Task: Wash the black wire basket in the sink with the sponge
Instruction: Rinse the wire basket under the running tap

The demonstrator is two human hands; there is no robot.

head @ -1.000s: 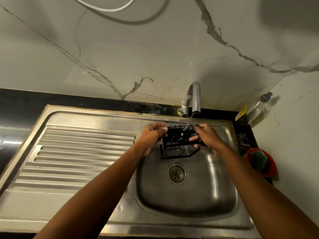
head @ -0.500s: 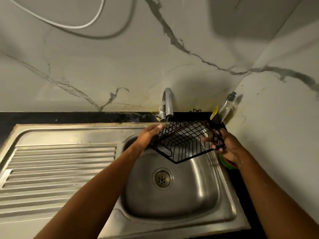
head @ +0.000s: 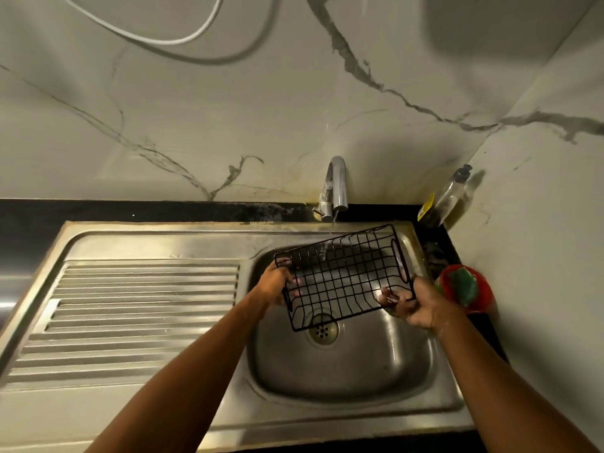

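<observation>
The black wire basket (head: 343, 276) hangs tilted over the steel sink (head: 343, 380), its open side toward me. A thin stream from the tap (head: 336, 188) lands on its upper left part. My left hand (head: 277, 286) grips the basket's left end. My right hand (head: 415, 305) holds the lower right corner, fingers curled round the wire. The green sponge (head: 464, 284) lies in a red bowl (head: 483, 295) on the counter right of the sink, just beside my right hand.
A ribbed steel draining board (head: 140, 315) stretches left of the basin. A dish soap bottle (head: 451, 197) stands in the back right corner against the marble wall. The drain (head: 323, 331) sits under the basket. A white cable (head: 157, 34) hangs on the wall.
The basket has turned from a compact end-on position to lie broad and tilted under the tap. My right hand slid down to its lower right corner. The view shifted right.
</observation>
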